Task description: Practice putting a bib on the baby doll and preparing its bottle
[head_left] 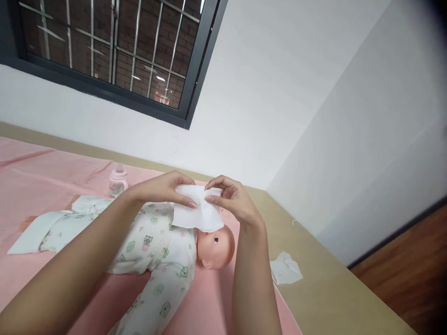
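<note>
A white tissue (197, 216) is stretched between my two hands, above the face and chest of a baby doll (157, 242). My left hand (171, 188) grips its left part, thumb on the near side. On the right part, my right hand (230, 197) pinches it between thumb and fingers. The doll lies on its back in white pyjamas with a green and pink animal print. Its head (220, 251) points right, and the tissue hides part of its face. Whether the tissue touches the doll, I cannot tell.
A pink baby bottle (118, 179) stands beyond the doll on a pink sheet (52, 177). To the right, a crumpled white tissue (286, 268) lies on the beige tabletop (324, 288). A white wall (265, 93) and a barred window (115, 51) rise behind.
</note>
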Demonstrator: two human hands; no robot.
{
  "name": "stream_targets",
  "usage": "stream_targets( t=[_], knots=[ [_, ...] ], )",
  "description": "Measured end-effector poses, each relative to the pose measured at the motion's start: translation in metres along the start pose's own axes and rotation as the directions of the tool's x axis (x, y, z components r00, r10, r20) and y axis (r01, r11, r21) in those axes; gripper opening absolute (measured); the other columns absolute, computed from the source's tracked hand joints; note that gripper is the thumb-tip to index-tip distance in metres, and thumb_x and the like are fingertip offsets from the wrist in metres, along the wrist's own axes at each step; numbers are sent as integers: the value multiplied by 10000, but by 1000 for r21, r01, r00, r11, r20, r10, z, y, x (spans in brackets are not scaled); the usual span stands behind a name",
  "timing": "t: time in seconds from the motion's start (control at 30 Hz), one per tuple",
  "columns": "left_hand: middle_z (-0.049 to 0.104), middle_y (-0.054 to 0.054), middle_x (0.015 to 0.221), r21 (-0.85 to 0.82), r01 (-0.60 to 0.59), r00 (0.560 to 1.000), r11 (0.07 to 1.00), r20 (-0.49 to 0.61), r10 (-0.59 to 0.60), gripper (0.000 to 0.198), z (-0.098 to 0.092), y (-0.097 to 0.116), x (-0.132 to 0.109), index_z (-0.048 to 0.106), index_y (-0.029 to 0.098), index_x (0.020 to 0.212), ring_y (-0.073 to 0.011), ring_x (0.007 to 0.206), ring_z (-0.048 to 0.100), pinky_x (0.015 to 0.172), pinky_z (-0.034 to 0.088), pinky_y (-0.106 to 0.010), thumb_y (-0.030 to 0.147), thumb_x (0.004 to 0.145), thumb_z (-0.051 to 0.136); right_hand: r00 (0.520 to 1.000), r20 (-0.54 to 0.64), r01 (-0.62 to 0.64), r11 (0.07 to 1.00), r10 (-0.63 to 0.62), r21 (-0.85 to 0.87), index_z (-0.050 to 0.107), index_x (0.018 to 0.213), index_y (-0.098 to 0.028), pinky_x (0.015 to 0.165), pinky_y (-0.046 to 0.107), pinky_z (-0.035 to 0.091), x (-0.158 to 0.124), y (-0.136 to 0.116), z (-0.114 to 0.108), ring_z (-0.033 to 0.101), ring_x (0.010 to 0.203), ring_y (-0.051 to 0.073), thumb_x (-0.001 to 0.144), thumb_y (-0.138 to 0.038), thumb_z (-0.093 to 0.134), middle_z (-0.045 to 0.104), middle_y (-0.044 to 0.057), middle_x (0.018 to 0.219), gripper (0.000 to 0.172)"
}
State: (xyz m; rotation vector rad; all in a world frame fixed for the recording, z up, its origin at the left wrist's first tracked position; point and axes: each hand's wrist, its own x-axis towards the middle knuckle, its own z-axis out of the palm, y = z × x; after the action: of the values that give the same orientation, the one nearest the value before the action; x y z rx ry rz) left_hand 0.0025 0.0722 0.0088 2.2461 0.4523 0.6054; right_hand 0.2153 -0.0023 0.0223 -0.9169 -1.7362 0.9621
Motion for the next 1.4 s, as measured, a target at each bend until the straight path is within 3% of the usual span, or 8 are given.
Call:
stream_targets(
  t=[0.13, 0.23, 0.4, 0.57, 0.73, 1.03, 1.2, 1.4],
  knots=[
    [604, -13, 757, -83, -10, 1000, 996, -20, 8, 363, 0, 3, -2, 661, 142, 719, -154, 700, 571, 586, 430, -221, 498, 702, 730, 999, -40, 18, 1000, -18, 2, 667, 831, -205, 633, 208, 474, -1, 1, -3, 581, 739, 106, 655, -287, 824, 647, 8, 871, 250],
    [644, -38, 933, -113, -97, 989, 989, -123, 83, 295, 2, 7, -3, 695, 152, 742, -180, 825, 599, 688, 477, -241, 441, 699, 737, 999, -42, 5, 1000, -6, -12, 660, 807, -200, 622, 202, 467, 0, 4, -5, 575, 716, 100, 662, -285, 820, 638, -1, 825, 232],
    [617, -30, 1212, -70, -199, 960, 978, -215, 180, 223, 3, 16, -5, 748, 205, 819, -240, 1126, 553, 959, 447, -314, 403, 718, 726, 996, -79, 31, 999, -33, -30, 679, 868, -197, 851, 268, 499, 3, 11, -10, 629, 925, 135, 765, -328, 739, 675, 27, 987, 177],
    [682, -42, 884, -134, -57, 996, 989, -74, 47, 309, 6, 18, -7, 723, 159, 788, -200, 824, 617, 710, 491, -268, 457, 707, 728, 971, -240, 10, 997, 8, 73, 677, 861, -198, 917, 330, 500, 6, 28, -31, 650, 887, 134, 759, -387, 737, 687, 28, 987, 224],
    [585, -1, 659, -219, 71, 995, 973, 85, -54, 308, 26, 11, 5, 648, 121, 701, -135, 626, 531, 530, 375, -210, 417, 698, 733, 940, -312, -55, 961, 141, 269, 674, 820, -183, 879, 290, 515, 10, 75, -58, 652, 833, 121, 723, -397, 764, 697, 25, 931, 252],
    [470, 39, 570, 207, 181, 975, 961, 94, -203, 258, 59, -1, 23, 492, 176, 598, -130, 565, 463, 456, 257, -242, 352, 670, 666, 832, -245, -238, 721, 497, 650, 636, 963, -201, 912, 343, 555, -12, 202, -84, 699, 920, 168, 801, -266, 695, 716, 49, 1002, 184],
    [399, 44, 531, 326, 207, 969, 922, 58, -238, 308, 64, -5, 24, 389, 188, 567, -126, 522, 417, 452, 226, -269, 340, 665, 638, 767, -296, -236, 680, 569, 694, 628, 946, -174, 899, 335, 565, -21, 219, -84, 716, 893, 185, 829, -245, 644, 734, 79, 946, 138],
    [528, 24, 618, 371, 206, 967, 906, 66, -247, 224, 70, -5, 26, 452, 190, 637, -159, 593, 521, 494, 289, -273, 335, 682, 617, 797, -272, -245, 701, 539, 670, 636, 962, -160, 890, 315, 564, -19, 219, -84, 718, 918, 196, 801, -239, 661, 736, 92, 988, 181]
  ],
)
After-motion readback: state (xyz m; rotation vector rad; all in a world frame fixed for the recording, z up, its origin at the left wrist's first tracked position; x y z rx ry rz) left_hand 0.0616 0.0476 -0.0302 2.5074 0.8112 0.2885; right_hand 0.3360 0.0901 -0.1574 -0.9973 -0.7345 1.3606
